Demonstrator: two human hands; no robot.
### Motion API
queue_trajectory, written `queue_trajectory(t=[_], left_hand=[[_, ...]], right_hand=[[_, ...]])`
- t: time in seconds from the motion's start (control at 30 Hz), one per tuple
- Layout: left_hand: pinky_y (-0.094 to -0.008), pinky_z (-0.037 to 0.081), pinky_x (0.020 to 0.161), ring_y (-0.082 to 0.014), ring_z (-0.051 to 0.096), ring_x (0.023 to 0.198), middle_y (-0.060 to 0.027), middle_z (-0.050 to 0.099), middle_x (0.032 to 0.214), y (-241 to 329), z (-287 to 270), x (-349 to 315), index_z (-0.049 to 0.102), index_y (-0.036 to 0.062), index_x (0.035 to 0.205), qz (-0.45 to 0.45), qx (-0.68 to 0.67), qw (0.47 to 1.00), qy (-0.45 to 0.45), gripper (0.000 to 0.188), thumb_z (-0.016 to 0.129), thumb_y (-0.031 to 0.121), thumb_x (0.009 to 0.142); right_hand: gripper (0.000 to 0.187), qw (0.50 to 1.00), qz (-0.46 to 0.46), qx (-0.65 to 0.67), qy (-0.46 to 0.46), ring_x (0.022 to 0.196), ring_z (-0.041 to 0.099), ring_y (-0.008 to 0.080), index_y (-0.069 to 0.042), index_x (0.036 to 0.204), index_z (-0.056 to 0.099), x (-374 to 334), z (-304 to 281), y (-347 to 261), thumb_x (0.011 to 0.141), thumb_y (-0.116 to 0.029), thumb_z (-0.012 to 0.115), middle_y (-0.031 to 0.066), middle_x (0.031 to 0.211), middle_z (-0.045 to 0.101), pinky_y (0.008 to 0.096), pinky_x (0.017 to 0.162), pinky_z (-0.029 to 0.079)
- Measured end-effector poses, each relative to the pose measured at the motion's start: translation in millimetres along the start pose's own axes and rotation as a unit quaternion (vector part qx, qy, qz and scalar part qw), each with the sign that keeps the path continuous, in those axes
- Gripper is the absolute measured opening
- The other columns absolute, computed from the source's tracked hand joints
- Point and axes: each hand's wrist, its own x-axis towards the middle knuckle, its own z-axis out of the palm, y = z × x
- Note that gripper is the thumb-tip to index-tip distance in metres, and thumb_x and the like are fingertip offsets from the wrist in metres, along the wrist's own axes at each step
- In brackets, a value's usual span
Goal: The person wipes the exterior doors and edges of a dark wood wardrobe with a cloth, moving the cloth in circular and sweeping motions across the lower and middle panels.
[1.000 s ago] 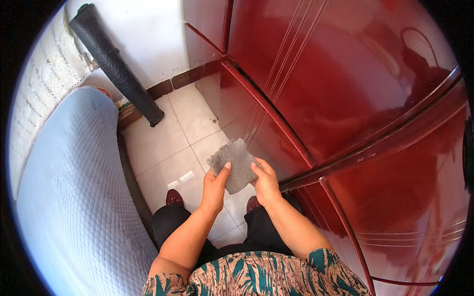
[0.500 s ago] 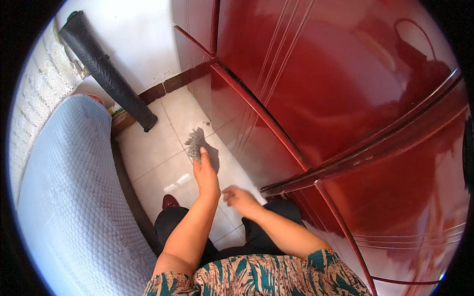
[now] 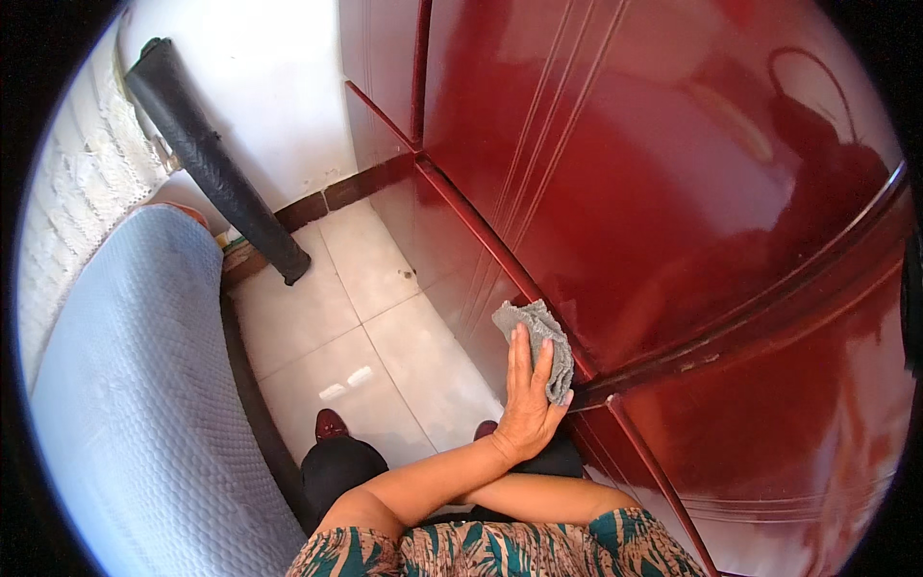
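Observation:
Fingers stretched over a crumpled grey cloth (image 3: 556,370), my left hand (image 3: 527,409) presses it against the ledge of a glossy dark red cabinet (image 3: 692,192). The cloth fans out past the fingertips and lies across the raised trim strip, close to where the trim meets a dark horizontal gap. My left forearm crosses over my right one. Of my right arm (image 3: 553,497) only the forearm shows; the right hand is hidden behind the left wrist and forearm.
A long black roll (image 3: 216,163) leans against the white wall in the corner. On the left stands a bed edge with a light blue quilted cover (image 3: 144,385), near a lace curtain (image 3: 91,163). Pale floor tiles (image 3: 317,317) lie between bed and cabinet, with my dark red shoes (image 3: 331,425) on them.
My left hand has carried the grey cloth from above the floor rightward onto the cabinet. My right hand, visible before beside the left wrist, is now covered by the left arm.

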Motion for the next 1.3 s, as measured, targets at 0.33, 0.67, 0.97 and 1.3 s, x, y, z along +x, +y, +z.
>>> queue_trajectory(t=[0.33,0.67,0.97,1.3], left_hand=[[-0.0437,0.005,0.112,-0.0370,0.001,0.139,-0.0239,-0.001,0.150,-58.2,-60.1,129.4,0.011,0.0011,0.144,-0.105,-0.022,0.980,0.167,0.071,0.035,0.045,0.094],[-0.0361,0.007,0.113,-0.0310,0.005,0.140,-0.0219,0.007,0.150,-107.8,-89.4,152.5,0.011,-0.0028,0.143,-0.106,-0.067,0.974,0.189,0.071,0.026,0.048,0.096],[-0.0555,0.007,0.107,-0.0491,-0.002,0.135,-0.0274,-0.006,0.148,-20.7,9.6,-10.8,0.009,0.0067,0.145,0.020,-0.025,0.999,-0.020,0.076,0.042,0.049,0.091],[-0.0581,0.013,0.105,-0.0532,0.008,0.132,-0.0282,0.008,0.144,-25.4,7.1,-17.1,0.034,0.0112,0.139,0.101,0.020,0.992,-0.070,0.056,0.046,0.038,0.091]], right_hand=[[0.037,0.994,0.011,-0.098,-0.048,0.100,0.056,0.0369,-0.005,0.114,0.050,-7.0,-38.6,-35.1,0.086,-0.028,0.054,0.0192,0.107,0.058,0.0472,0.083,0.045],[0.034,0.995,-0.006,-0.084,-0.053,0.098,0.056,0.0368,-0.005,0.110,0.049,-5.6,-39.1,-38.8,0.085,-0.028,0.055,0.0188,0.099,0.058,0.0480,0.082,0.044],[0.038,0.997,-0.053,-0.050,0.004,0.107,0.055,0.0335,-0.007,0.118,0.051,4.8,0.4,-10.8,0.085,-0.027,0.051,0.0180,0.121,0.054,0.0443,0.088,0.043],[0.039,0.996,-0.028,-0.076,-0.047,0.110,0.054,0.0326,-0.007,0.121,0.050,-4.6,-16.4,-26.5,0.086,-0.025,0.047,0.0170,0.126,0.051,0.0428,0.093,0.041]])
